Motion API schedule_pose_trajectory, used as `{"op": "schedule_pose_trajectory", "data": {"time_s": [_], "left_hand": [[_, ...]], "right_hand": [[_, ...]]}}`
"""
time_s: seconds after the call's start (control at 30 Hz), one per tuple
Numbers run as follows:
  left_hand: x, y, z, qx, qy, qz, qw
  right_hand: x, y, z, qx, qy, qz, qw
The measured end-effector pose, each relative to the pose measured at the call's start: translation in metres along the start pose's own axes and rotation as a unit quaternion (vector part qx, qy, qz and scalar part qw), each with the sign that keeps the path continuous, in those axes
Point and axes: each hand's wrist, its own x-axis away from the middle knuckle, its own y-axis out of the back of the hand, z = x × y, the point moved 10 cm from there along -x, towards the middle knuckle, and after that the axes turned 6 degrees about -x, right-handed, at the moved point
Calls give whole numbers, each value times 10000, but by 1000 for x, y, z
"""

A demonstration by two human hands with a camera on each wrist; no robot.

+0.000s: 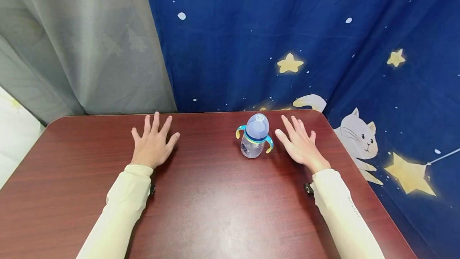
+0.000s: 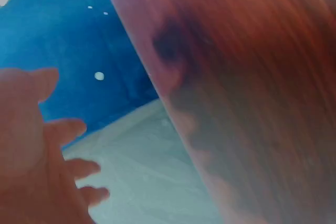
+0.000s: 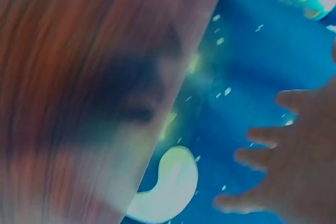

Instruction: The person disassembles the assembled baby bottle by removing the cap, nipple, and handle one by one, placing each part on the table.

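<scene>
**Head view: both hands flat, bottle by my right**

Head camera shows my left hand (image 1: 153, 141) lying palm-down on the dark red counter (image 1: 215, 211), fingers (image 1: 156, 120) straight and spread, holding nothing. My right hand (image 1: 301, 145) lies the same way, fingers (image 1: 292, 125) straight and slightly fanned, also holding nothing. The baby bottle (image 1: 254, 136) stands upright toward the far edge of the counter, just beside my right hand on its inner side and well apart from my left. I cannot tell whether my right thumb touches its near handle; it looks close but apart.

I judge the bottle to be light: clear plastic body, seemingly empty, with a pale blue domed cap on top and a blue-and-yellow handle curving out on each side. It should be stiff enough to squeeze without giving, though smooth and a bit slippery on the body. Tall over a narrow base, it could tip if nudged from the side. The handles or the collar under the cap seem the surest places to take hold.

Behind the counter hang a grey curtain (image 1: 79, 43) and a dark blue cloth (image 1: 251, 31) printed with stars and a cat. Nothing stands between either hand and the bottle. Both wrist views are blurred, showing only spread fingers, counter edge and cloth.
</scene>
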Motion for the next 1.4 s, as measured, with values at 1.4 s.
{"op": "schedule_pose_trajectory", "data": {"time_s": [1.4], "left_hand": [[11, -20, -117, 2532, -1268, 223, 9588]], "right_hand": [[9, -45, 159, -2209, 2111, -553, 9506]]}}
